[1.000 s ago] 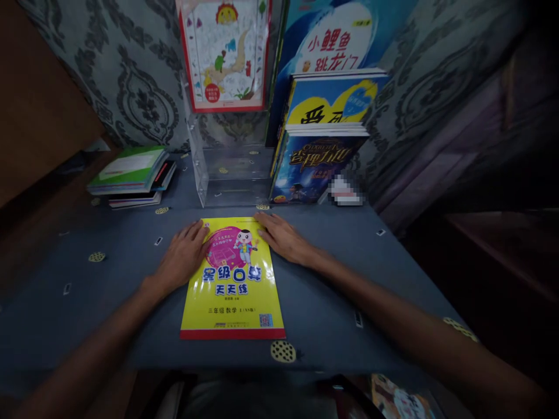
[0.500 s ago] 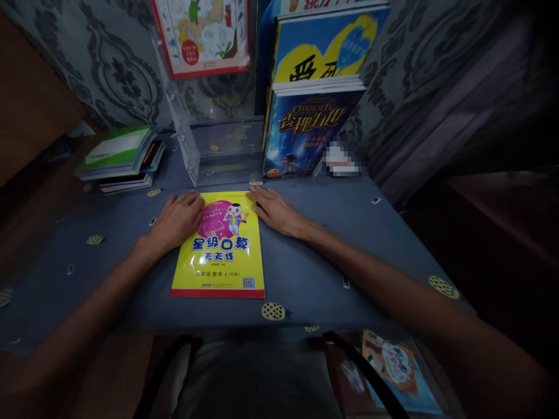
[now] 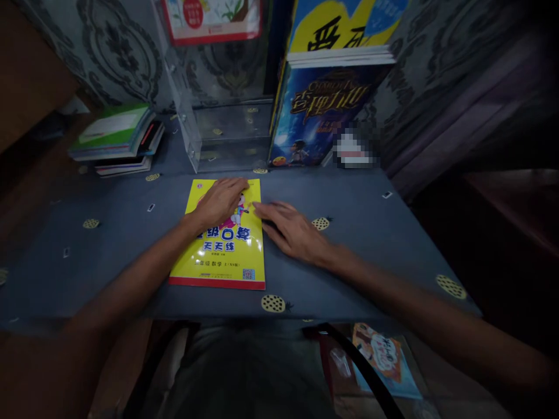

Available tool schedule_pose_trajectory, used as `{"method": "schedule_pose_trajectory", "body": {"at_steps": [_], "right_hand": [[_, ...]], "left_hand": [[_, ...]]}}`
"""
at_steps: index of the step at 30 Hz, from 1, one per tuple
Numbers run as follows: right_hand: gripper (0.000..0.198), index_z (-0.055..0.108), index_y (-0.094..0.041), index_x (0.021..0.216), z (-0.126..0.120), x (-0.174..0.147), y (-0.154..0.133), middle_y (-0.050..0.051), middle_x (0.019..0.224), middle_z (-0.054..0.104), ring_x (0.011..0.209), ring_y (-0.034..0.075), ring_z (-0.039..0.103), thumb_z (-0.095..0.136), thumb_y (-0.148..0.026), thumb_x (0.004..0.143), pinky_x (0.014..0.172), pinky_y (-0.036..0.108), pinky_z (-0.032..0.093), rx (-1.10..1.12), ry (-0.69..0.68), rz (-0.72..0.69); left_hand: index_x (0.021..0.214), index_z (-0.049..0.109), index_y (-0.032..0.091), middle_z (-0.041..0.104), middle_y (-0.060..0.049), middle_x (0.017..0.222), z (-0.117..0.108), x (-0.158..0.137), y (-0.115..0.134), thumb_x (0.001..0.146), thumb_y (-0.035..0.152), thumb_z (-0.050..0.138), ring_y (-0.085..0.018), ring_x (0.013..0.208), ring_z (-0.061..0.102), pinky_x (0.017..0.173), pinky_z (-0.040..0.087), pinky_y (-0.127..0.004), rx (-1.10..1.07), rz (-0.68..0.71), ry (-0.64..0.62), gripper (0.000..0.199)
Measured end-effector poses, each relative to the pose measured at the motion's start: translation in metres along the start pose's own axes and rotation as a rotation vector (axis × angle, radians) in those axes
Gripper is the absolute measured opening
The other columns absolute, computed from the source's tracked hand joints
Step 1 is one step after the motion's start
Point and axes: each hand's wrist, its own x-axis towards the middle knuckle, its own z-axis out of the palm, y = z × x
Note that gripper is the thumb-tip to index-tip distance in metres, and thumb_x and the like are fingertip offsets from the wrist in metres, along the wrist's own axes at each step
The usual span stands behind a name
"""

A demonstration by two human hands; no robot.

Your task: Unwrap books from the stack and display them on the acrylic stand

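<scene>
A yellow workbook (image 3: 231, 265) with a red strip along its near edge lies closed on the desk in front of me. My left hand (image 3: 222, 199) rests flat across the upper part of its cover, fingers stretched toward the top right corner, hiding much of the pink picture and part of the title. At the workbook's right edge, my right hand (image 3: 290, 230) is open, its fingertips by the cover's side and its fingers a little blurred. Whether those fingertips press on the book I cannot tell.
Behind the workbook stands a clear acrylic book rack (image 3: 192, 137). It holds a red-edged book (image 3: 216, 29), a blue book with gold lettering (image 3: 323, 116) and others. A book stack (image 3: 116, 137) lies at the back left. Below the desk (image 3: 349, 279), an orange and blue book (image 3: 384, 358) shows.
My left hand has moved right, from the workbook's left edge onto its cover. My right hand has come slightly nearer to me along the right edge. The view has tilted down a little.
</scene>
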Motion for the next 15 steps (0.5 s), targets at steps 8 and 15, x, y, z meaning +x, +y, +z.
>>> {"method": "schedule_pose_trajectory", "body": {"at_steps": [8, 15], "right_hand": [[0.041, 0.06, -0.018, 0.136, -0.002, -0.049, -0.059, 0.013, 0.127, 0.072, 0.129, 0.023, 0.061, 0.06, -0.036, 0.099, 0.105, 0.044, 0.054, 0.082, -0.126, -0.197], [0.03, 0.067, -0.013, 0.126, 0.003, -0.042, -0.06, 0.012, 0.117, 0.076, 0.123, 0.024, 0.066, 0.058, -0.025, 0.1, 0.1, 0.041, 0.061, 0.045, -0.027, -0.269]], "left_hand": [[0.124, 0.058, 0.016, 0.066, -0.013, 0.132, 0.004, 0.001, -0.003, 0.1, 0.017, 0.036, -0.026, 0.124, 0.059, 0.108, 0.043, -0.045, -0.005, 0.03, 0.013, 0.032], [0.12, 0.059, 0.017, 0.068, -0.012, 0.126, 0.003, 0.001, -0.007, 0.099, 0.017, 0.038, -0.025, 0.119, 0.062, 0.106, 0.045, -0.044, -0.004, 0.054, 0.017, 0.03]]}}
